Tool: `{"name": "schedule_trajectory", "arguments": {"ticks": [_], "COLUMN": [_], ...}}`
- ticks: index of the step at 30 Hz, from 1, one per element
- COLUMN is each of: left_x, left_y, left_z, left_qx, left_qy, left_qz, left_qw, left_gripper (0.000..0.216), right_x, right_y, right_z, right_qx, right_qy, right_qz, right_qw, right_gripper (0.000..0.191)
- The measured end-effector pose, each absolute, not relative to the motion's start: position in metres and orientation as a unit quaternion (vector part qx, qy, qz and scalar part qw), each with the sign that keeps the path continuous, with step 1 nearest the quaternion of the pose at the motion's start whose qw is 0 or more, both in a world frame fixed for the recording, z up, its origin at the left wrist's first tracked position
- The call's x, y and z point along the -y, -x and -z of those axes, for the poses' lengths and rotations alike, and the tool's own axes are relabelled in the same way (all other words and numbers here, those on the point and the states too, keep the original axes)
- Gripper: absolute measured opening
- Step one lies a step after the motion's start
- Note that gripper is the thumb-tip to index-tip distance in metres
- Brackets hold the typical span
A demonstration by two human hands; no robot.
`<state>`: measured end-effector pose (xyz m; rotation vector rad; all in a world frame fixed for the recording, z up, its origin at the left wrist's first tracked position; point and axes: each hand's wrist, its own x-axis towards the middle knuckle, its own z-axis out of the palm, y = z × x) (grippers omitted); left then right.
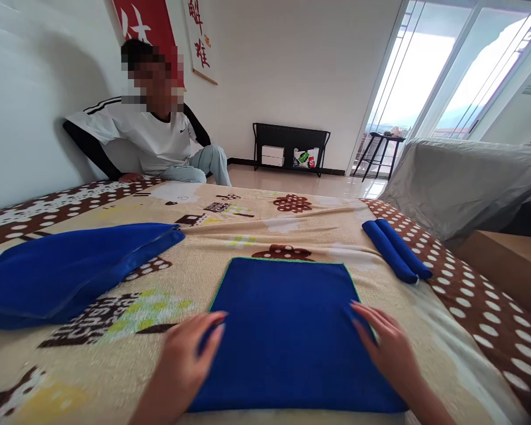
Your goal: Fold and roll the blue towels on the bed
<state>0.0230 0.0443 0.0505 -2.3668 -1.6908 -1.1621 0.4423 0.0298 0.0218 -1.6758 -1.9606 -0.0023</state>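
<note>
**Smoothing the blue cloth flat before the fold**

We have a blue cloth (287,330) laid out square on the patterned blanket (256,230) right in front of us, its far edge straight and its surface nearly free of wrinkles. Our left hand (190,354) rests on the cloth's left edge, fingers loosely spread and lying flat, pinching nothing. Our right hand (384,342) lies on the right edge in the same way, fingers fanned and pressing down, holding nothing.

We judge this to be the flattening step: the cloth is spread but no fold or roll has begun. The next move, as we read it, calls for a grip on one edge or on two corners, with both hands working evenly so the edges stay lined up.

To the right, well apart from the cloth, two rolled blue cloths (396,251) lie side by side near the blanket's dotted border. To the left sits a pile of blue cloths (66,271). Beyond the blanket a person in a white shirt (150,139) sits against the wall, hands away from our work.
</note>
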Motion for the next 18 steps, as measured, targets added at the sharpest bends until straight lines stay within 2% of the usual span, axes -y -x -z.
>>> {"name": "schedule_trajectory", "arguments": {"ticks": [4, 6, 11, 15, 18], "left_x": [-0.13, -0.161, -0.191, -0.186, -0.157], "left_y": [-0.144, -0.165, -0.105, -0.062, -0.078], "left_z": [-0.055, -0.041, -0.016, -0.029, -0.041], "left_qx": [0.492, 0.503, 0.538, 0.568, 0.548], "left_qy": [0.818, 0.815, 0.796, 0.775, 0.79], "left_qz": [0.297, 0.285, 0.266, 0.262, 0.256], "left_qw": [0.03, 0.045, 0.075, 0.093, 0.101], "left_gripper": [0.038, 0.034, 0.036, 0.039, 0.045], "right_x": [-0.131, -0.16, -0.17, -0.155, -0.132], "right_y": [-0.338, -0.315, -0.378, -0.448, -0.447], "right_z": [-0.034, -0.027, -0.003, -0.005, -0.015], "right_qx": [0.787, 0.783, 0.737, 0.687, 0.682], "right_qy": [0.574, 0.583, 0.646, 0.701, 0.705], "right_qz": [-0.047, -0.051, -0.037, -0.007, 0.028], "right_qw": [0.221, 0.208, 0.195, 0.188, 0.193], "right_gripper": [0.045, 0.045, 0.053, 0.056, 0.06]}}
